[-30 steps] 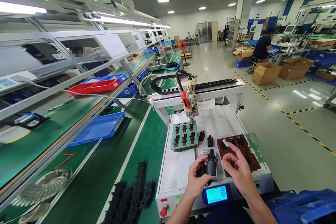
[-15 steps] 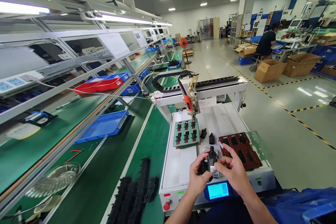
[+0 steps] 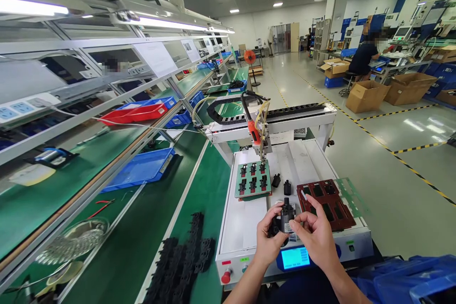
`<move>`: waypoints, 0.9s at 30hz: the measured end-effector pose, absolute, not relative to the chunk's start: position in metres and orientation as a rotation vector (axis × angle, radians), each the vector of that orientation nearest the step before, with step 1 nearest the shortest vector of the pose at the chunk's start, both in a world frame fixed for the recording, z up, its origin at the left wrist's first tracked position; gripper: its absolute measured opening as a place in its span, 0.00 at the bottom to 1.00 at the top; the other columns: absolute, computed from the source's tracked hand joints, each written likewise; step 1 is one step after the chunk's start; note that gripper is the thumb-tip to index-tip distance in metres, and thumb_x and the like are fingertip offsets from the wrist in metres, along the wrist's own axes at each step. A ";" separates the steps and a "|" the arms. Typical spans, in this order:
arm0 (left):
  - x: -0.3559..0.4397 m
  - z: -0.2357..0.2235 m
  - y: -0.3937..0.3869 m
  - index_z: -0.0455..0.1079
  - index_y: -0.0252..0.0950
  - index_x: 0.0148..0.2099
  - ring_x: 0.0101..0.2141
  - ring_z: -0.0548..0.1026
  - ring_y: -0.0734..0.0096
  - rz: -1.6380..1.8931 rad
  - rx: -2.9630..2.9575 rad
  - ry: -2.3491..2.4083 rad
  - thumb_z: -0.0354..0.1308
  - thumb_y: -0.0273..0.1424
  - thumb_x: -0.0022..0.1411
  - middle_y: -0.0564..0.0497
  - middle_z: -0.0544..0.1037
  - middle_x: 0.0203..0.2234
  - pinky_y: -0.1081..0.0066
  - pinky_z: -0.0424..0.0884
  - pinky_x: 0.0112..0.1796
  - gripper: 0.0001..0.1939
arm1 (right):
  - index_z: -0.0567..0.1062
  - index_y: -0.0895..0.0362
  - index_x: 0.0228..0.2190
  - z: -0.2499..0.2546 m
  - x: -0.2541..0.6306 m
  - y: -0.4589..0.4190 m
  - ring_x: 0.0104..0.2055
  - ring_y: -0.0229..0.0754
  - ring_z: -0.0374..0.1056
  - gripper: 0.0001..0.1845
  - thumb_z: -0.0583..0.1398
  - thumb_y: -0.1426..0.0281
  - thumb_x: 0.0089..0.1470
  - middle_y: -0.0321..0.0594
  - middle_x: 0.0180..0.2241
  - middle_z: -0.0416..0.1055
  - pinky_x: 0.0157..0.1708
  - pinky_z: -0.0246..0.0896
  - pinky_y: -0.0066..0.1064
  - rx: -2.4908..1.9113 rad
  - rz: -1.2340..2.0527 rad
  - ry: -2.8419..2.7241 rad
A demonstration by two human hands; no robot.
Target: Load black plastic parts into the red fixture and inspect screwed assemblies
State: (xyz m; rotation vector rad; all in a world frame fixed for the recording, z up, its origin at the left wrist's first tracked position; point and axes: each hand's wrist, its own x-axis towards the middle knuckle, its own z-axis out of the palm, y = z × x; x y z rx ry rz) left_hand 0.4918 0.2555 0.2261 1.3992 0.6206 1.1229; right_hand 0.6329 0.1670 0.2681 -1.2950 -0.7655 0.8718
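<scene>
My left hand (image 3: 268, 236) is closed around a black pump-like part (image 3: 286, 213), its nozzle pointing up. On the front of that part sits a small white label (image 3: 287, 228), with the thumb of my right hand (image 3: 316, 232) against its edge. The index finger of my right hand is raised, and a white slip (image 3: 304, 195) shows at its tip. Another dark part is partly hidden in my left palm. Just beyond my hands, two similar black parts (image 3: 287, 187) stand on the white machine bed (image 3: 256, 218).
A green fixture (image 3: 253, 194) with several black pieces lies under the screwdriver head (image 3: 254, 133). To the right is a brown slotted plate (image 3: 342, 213). Black moulded parts (image 3: 178, 266) cover the green bench at left. A red button (image 3: 225, 277) and lit display (image 3: 295, 258) face me.
My right thumb and the label have shifted slightly left across the part. The white slip at my index fingertip has moved slightly right. My left hand keeps its hold.
</scene>
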 end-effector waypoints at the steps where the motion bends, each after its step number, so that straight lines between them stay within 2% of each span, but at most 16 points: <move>1: 0.491 0.226 0.255 0.79 0.42 0.54 0.60 0.75 0.43 1.120 1.390 0.617 0.78 0.36 0.51 0.40 0.79 0.58 0.48 0.69 0.62 0.27 | 0.52 0.51 0.68 0.267 0.629 0.166 0.24 0.38 0.58 0.46 0.69 0.57 0.60 0.33 0.31 0.77 0.27 0.58 0.32 -1.329 0.807 -0.786; 5: 0.489 0.225 0.257 0.78 0.40 0.54 0.59 0.75 0.42 1.101 1.365 0.601 0.78 0.38 0.51 0.39 0.79 0.57 0.49 0.70 0.61 0.28 | 0.56 0.50 0.66 0.256 0.618 0.163 0.21 0.36 0.54 0.38 0.66 0.59 0.62 0.35 0.33 0.78 0.26 0.62 0.32 -1.372 0.549 -0.868; 8: 0.488 0.226 0.260 0.78 0.40 0.54 0.59 0.76 0.43 1.108 1.388 0.574 0.78 0.36 0.51 0.40 0.80 0.56 0.51 0.71 0.60 0.28 | 0.59 0.50 0.62 0.250 0.615 0.164 0.20 0.34 0.54 0.32 0.65 0.61 0.63 0.35 0.33 0.78 0.24 0.61 0.30 -1.359 0.495 -0.885; 12: 0.487 0.227 0.263 0.78 0.42 0.54 0.59 0.76 0.46 1.120 1.424 0.546 0.77 0.33 0.53 0.41 0.80 0.56 0.51 0.71 0.60 0.26 | 0.61 0.50 0.59 0.252 0.615 0.167 0.20 0.33 0.54 0.30 0.67 0.62 0.62 0.35 0.33 0.79 0.22 0.60 0.28 -1.366 0.504 -0.866; 18: 0.487 0.226 0.265 0.78 0.41 0.54 0.58 0.76 0.45 1.113 1.444 0.519 0.78 0.35 0.52 0.39 0.80 0.56 0.49 0.71 0.60 0.26 | 0.62 0.51 0.57 0.255 0.615 0.165 0.19 0.32 0.53 0.28 0.66 0.62 0.63 0.34 0.32 0.78 0.22 0.60 0.28 -1.383 0.464 -0.876; 20: 0.487 0.225 0.265 0.78 0.40 0.54 0.59 0.76 0.44 1.122 1.438 0.525 0.78 0.35 0.52 0.39 0.80 0.56 0.48 0.71 0.60 0.27 | 0.62 0.51 0.59 0.254 0.618 0.165 0.21 0.33 0.56 0.30 0.67 0.61 0.61 0.37 0.35 0.78 0.23 0.62 0.28 -1.400 0.412 -0.877; 23: 0.489 0.225 0.262 0.77 0.40 0.56 0.59 0.76 0.44 1.162 1.402 0.526 0.78 0.37 0.52 0.38 0.79 0.57 0.50 0.72 0.60 0.30 | 0.58 0.53 0.65 0.256 0.624 0.168 0.25 0.37 0.64 0.42 0.70 0.60 0.56 0.40 0.39 0.77 0.25 0.65 0.30 -1.426 0.403 -0.887; 25: 0.491 0.226 0.259 0.76 0.41 0.56 0.59 0.76 0.44 1.165 1.413 0.521 0.76 0.37 0.54 0.39 0.79 0.57 0.50 0.72 0.59 0.28 | 0.54 0.54 0.68 0.259 0.624 0.170 0.24 0.38 0.63 0.48 0.70 0.61 0.54 0.34 0.32 0.75 0.23 0.63 0.30 -1.452 0.482 -0.922; 27: 0.493 0.229 0.256 0.77 0.41 0.54 0.58 0.76 0.46 1.145 1.470 0.527 0.74 0.37 0.57 0.39 0.79 0.56 0.49 0.71 0.60 0.23 | 0.53 0.54 0.68 0.263 0.621 0.172 0.21 0.38 0.60 0.49 0.70 0.63 0.52 0.27 0.24 0.69 0.22 0.60 0.29 -1.518 0.528 -0.983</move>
